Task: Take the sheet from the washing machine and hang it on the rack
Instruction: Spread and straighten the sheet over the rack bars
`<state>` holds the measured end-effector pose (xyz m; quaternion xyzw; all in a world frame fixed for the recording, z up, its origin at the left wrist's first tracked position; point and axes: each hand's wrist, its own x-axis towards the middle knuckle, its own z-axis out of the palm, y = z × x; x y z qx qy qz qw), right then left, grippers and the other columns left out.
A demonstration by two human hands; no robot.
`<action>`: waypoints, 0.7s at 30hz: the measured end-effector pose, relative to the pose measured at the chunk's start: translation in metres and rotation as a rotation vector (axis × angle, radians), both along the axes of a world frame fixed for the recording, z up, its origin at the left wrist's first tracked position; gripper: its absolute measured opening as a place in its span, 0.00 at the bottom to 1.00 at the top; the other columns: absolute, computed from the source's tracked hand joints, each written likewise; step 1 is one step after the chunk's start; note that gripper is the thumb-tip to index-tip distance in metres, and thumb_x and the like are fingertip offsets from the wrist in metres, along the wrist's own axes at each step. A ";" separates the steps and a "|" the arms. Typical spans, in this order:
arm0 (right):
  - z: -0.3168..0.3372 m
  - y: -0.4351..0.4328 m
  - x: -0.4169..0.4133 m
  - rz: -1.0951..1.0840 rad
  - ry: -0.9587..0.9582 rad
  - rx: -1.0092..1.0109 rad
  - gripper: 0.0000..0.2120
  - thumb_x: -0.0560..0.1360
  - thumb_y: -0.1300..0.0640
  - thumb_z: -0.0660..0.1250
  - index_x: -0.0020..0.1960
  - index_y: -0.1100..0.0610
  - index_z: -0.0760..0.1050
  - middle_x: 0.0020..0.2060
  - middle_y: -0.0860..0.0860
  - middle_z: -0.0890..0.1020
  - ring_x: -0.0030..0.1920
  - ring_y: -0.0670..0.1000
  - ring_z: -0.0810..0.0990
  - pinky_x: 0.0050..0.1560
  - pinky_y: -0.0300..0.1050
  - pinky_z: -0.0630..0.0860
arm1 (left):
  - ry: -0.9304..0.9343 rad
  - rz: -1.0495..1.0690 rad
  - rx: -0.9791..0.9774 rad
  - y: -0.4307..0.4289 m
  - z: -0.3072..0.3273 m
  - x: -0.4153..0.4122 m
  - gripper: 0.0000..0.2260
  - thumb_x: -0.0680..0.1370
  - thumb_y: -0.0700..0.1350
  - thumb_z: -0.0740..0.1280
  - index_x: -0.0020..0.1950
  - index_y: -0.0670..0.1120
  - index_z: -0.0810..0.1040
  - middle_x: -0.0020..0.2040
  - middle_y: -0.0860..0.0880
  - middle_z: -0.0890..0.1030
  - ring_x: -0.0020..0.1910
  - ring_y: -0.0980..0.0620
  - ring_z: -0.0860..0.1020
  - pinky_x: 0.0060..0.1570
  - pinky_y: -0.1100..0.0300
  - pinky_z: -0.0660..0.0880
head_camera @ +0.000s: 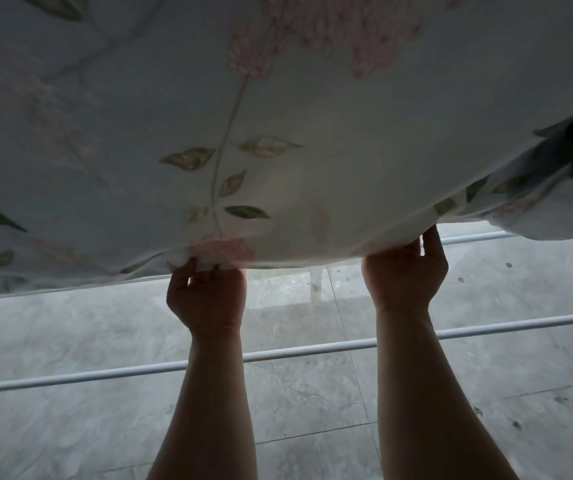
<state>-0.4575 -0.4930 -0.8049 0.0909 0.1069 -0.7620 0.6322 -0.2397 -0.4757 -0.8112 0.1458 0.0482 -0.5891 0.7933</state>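
- While our left hand [207,292] and right hand [404,268] clutch the sheet [278,133] by its edge, it holds.
- Loosening either could drop it past the rack rail [312,349] beneath them.

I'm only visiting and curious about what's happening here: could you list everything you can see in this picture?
sheet: one, pale with pink flowers and green leaves, fills the upper picture.
rack bars: two visible, white, crossing below the sheet.
floor: grey marbled tiles, dark specks at right.
left hand: one, bare, pinching the sheet's lower edge.
right hand: one, bare, grip on the same edge further right.
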 end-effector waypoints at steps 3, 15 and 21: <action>-0.008 -0.005 -0.006 0.007 0.070 -0.034 0.19 0.80 0.57 0.64 0.70 0.59 0.74 0.65 0.56 0.79 0.66 0.58 0.77 0.70 0.55 0.70 | 0.010 -0.054 -0.010 -0.004 -0.010 0.006 0.13 0.63 0.35 0.74 0.47 0.44 0.85 0.52 0.47 0.84 0.59 0.47 0.80 0.66 0.52 0.70; 0.000 0.002 -0.007 -0.088 0.294 0.116 0.13 0.82 0.53 0.63 0.57 0.60 0.81 0.51 0.52 0.85 0.54 0.48 0.83 0.52 0.38 0.79 | -0.114 -0.189 0.024 -0.010 -0.012 0.005 0.09 0.80 0.48 0.65 0.52 0.47 0.85 0.55 0.53 0.85 0.62 0.57 0.78 0.71 0.49 0.64; -0.004 -0.001 -0.004 -0.090 0.267 0.172 0.12 0.81 0.53 0.65 0.57 0.60 0.81 0.44 0.50 0.85 0.44 0.45 0.83 0.46 0.35 0.78 | -0.113 -0.121 0.131 -0.012 -0.005 0.006 0.10 0.80 0.48 0.67 0.46 0.46 0.86 0.48 0.54 0.86 0.53 0.60 0.82 0.67 0.54 0.68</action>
